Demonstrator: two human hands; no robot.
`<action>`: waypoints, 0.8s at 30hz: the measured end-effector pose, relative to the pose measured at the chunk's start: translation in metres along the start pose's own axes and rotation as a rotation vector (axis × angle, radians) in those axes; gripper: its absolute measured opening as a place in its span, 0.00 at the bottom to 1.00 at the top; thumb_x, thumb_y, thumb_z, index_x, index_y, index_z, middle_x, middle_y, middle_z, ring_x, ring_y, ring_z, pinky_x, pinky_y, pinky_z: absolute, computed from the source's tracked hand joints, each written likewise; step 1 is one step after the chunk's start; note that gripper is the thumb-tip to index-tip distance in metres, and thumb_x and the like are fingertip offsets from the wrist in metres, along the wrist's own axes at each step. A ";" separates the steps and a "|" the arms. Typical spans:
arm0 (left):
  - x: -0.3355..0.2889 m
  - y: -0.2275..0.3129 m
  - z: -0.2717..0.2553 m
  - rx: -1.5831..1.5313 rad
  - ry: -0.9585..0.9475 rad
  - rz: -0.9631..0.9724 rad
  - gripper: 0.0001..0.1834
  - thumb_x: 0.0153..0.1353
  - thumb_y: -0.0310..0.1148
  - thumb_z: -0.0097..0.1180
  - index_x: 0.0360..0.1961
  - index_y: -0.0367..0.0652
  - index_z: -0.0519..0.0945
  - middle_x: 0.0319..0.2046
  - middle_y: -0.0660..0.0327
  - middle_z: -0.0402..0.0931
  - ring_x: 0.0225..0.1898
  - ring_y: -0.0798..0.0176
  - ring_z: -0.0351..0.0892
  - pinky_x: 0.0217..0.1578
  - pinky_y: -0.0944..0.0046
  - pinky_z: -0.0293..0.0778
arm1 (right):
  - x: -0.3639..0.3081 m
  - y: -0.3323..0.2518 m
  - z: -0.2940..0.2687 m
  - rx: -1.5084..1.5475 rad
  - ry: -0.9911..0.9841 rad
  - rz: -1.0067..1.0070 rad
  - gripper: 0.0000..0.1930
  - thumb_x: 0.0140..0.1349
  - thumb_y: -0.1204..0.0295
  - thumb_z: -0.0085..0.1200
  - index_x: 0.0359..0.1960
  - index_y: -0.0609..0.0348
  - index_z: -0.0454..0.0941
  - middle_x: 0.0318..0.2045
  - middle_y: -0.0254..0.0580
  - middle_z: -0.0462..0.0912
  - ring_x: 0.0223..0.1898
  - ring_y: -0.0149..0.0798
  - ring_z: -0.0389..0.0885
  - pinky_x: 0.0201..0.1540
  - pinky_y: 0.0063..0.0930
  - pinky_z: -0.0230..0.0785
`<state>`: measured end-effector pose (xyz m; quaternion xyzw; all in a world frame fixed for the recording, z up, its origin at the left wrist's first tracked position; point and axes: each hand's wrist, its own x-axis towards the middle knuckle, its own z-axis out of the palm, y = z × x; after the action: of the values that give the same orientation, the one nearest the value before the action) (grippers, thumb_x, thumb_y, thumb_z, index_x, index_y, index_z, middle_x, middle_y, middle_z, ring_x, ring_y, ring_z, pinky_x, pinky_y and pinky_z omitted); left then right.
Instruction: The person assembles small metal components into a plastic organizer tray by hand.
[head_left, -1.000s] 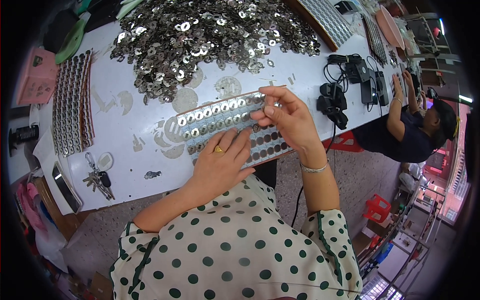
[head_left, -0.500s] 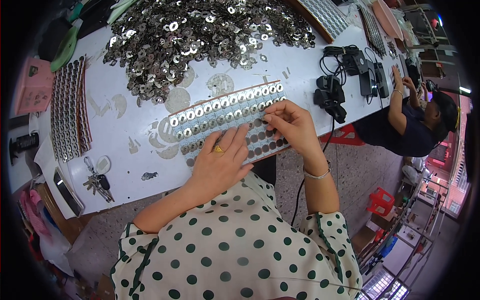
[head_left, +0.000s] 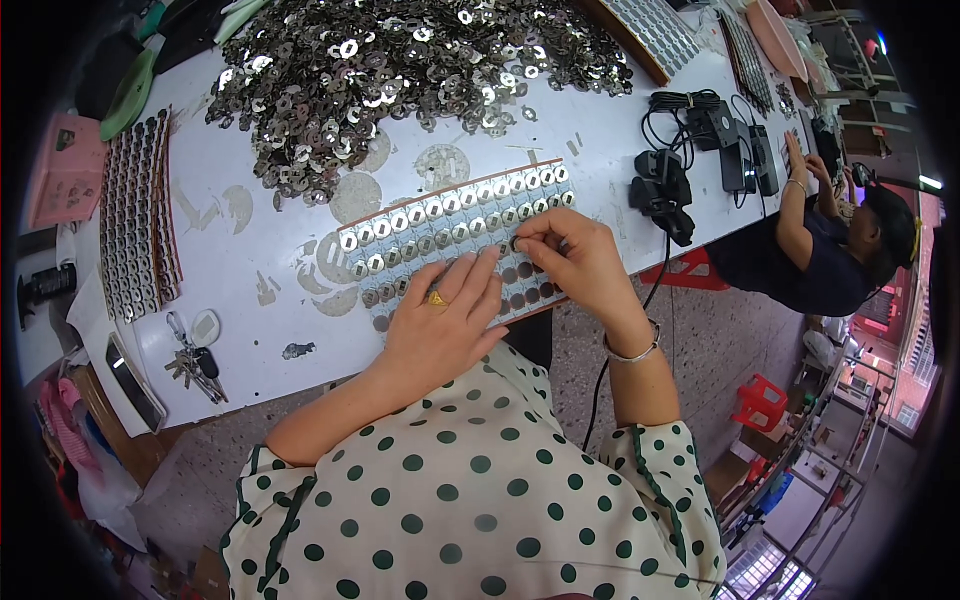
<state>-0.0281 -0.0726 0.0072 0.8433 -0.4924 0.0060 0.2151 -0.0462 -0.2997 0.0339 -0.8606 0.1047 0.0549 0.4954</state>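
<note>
A light blue sheet (head_left: 462,186) with a reddish-brown edge lies tilted near the table's front edge, with rows of round spots on it. Shiny metal washers (head_left: 433,206) with cut-out centres sit along its upper rows. Plain dark discs (head_left: 517,299) show in the lower right part. My left hand (head_left: 442,318), with a gold ring, rests on the sheet, fingers stretched out flat. Just right of its fingertips, my right hand (head_left: 572,258) pinches a small metal washer (head_left: 515,243) against the sheet. Its thumb and fingers hide part of that washer.
A big heap of loose metal washers (head_left: 400,85) covers the table's far side. Filled strips (head_left: 138,220), keys (head_left: 197,365) and a phone (head_left: 136,382) lie left. Black adapters with cables (head_left: 660,195) stand right. Another person (head_left: 840,240) works farther right, beside a red stool (head_left: 762,402).
My right hand has shifted slightly left and down, its fingertips now down at the sheet beside my left fingertips. The left hand has stayed in place.
</note>
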 end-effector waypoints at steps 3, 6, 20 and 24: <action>-0.001 -0.001 0.000 -0.008 0.005 0.004 0.30 0.58 0.50 0.66 0.54 0.40 0.79 0.67 0.54 0.70 0.64 0.55 0.70 0.64 0.51 0.62 | -0.001 0.001 0.000 -0.072 -0.011 -0.053 0.07 0.60 0.79 0.66 0.40 0.62 0.84 0.29 0.35 0.83 0.27 0.25 0.78 0.30 0.22 0.71; -0.002 -0.001 0.002 -0.013 0.011 0.001 0.30 0.58 0.50 0.66 0.54 0.40 0.79 0.68 0.54 0.70 0.64 0.55 0.70 0.64 0.51 0.62 | 0.000 0.004 0.000 -0.070 -0.008 -0.101 0.09 0.59 0.80 0.66 0.42 0.62 0.84 0.29 0.35 0.82 0.26 0.26 0.77 0.29 0.22 0.70; -0.002 -0.001 0.001 -0.034 0.010 -0.012 0.29 0.59 0.50 0.65 0.55 0.40 0.78 0.68 0.54 0.70 0.64 0.55 0.69 0.64 0.50 0.60 | 0.005 0.000 -0.005 -0.294 -0.042 -0.209 0.09 0.60 0.73 0.65 0.42 0.57 0.82 0.33 0.45 0.82 0.33 0.51 0.81 0.37 0.40 0.75; 0.001 -0.001 0.000 -0.024 0.012 -0.001 0.29 0.59 0.51 0.65 0.54 0.41 0.79 0.68 0.55 0.70 0.63 0.55 0.69 0.64 0.50 0.61 | 0.052 0.000 -0.018 -0.427 0.254 -0.339 0.11 0.59 0.76 0.63 0.45 0.57 0.82 0.34 0.44 0.82 0.35 0.50 0.81 0.39 0.39 0.75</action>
<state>-0.0272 -0.0728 0.0067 0.8410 -0.4906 0.0050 0.2282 0.0043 -0.3213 0.0327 -0.9505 0.0067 -0.1158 0.2884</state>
